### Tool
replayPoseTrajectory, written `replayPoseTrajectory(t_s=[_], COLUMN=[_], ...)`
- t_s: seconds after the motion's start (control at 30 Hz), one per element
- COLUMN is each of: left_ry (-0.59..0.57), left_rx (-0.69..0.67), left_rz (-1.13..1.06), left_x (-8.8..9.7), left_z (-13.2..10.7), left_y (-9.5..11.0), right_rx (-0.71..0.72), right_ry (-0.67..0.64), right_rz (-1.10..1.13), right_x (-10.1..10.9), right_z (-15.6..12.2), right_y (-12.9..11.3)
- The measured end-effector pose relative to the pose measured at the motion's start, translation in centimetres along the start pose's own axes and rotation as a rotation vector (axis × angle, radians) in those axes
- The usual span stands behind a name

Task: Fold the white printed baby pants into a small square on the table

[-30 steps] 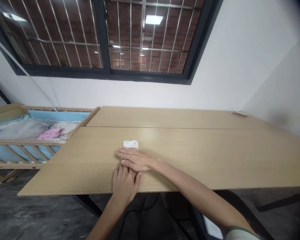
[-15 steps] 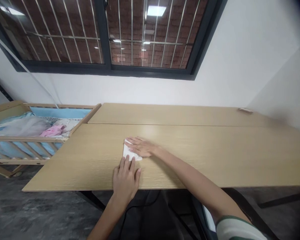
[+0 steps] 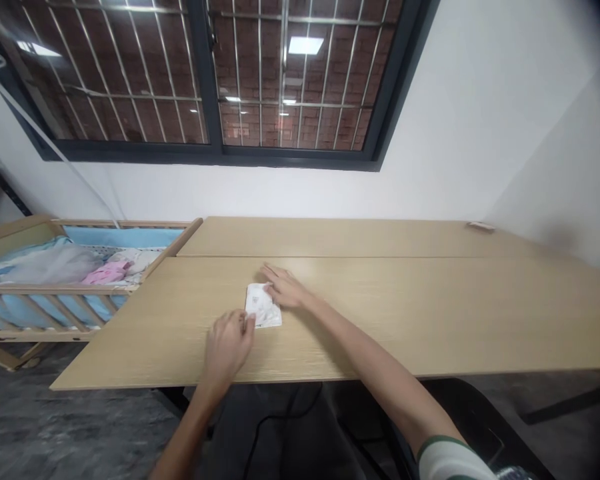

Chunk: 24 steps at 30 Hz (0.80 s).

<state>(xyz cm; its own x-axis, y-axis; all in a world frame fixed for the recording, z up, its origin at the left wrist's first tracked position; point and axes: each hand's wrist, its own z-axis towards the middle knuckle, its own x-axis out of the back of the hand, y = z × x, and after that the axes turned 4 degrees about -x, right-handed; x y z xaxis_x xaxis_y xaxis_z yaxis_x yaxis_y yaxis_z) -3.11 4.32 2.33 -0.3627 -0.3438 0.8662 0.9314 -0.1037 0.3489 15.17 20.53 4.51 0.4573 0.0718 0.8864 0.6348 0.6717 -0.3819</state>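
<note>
A small, flat white packet (image 3: 263,308) with faint printed marks lies on the pale wood tabletop. My left hand (image 3: 229,343) is at its lower left corner, fingers curled in and thumb against the packet's edge. My right hand (image 3: 283,287) reaches in from the right with its fingers stretched out. Its thumb side rests over the packet's upper right corner, while the fingertips point past it onto the wood.
The wooden tabletop (image 3: 405,307) has a seam along its rear section. A slim pale object (image 3: 481,227) lies at the back right. To the left stands a wooden crib (image 3: 95,330) with bedding. Behind are a white wall and a barred window (image 3: 293,160).
My left hand has drawn back and left, its flat fingers now curled. My right hand has shifted off the packet's middle toward its upper right, uncovering more of it. The view has tilted slightly upward.
</note>
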Motion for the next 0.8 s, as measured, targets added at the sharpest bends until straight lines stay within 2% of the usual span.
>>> replayPoseTrajectory(t_s=[0.1,0.2,0.3,0.4,0.47,0.57,0.7,0.8], left_ry=[-0.130,-0.209,-0.223,-0.222,-0.214,-0.195,-0.097,-0.036], left_rx=[0.122,0.108,0.074,0.056,0.049,0.054,0.059,0.054], left_rz=[0.082,0.095,0.084,0.065,0.047,0.003,-0.147,-0.135], left_x=[0.8,0.6,0.2,0.9,2.1,4.9,10.4,15.0], left_z=[2.6,4.1,4.2,3.1,1.8,-1.2,-7.1,-12.1], left_y=[-1.4,-1.0,-0.3,-0.3,-0.9,-2.5,-5.4,-8.4], right_rx=[-0.158,-0.245,-0.309,-0.373,-0.383,-0.355,-0.286,-0.242], right_ry=[0.161,0.147,0.171,0.224,0.216,0.126,0.016,-0.081], right_rz=[0.118,0.211,0.240,0.206,0.205,0.394,0.709,0.975], right_x=[-0.2,-0.9,-1.6,-1.6,-1.5,-1.3,-1.3,-1.7], right_z=[-0.1,-0.3,-1.1,-2.4,-3.3,-4.7,-6.4,-7.3], right_y=[-0.1,-0.4,-1.5,-3.6,-5.6,-9.4,-15.7,-20.9])
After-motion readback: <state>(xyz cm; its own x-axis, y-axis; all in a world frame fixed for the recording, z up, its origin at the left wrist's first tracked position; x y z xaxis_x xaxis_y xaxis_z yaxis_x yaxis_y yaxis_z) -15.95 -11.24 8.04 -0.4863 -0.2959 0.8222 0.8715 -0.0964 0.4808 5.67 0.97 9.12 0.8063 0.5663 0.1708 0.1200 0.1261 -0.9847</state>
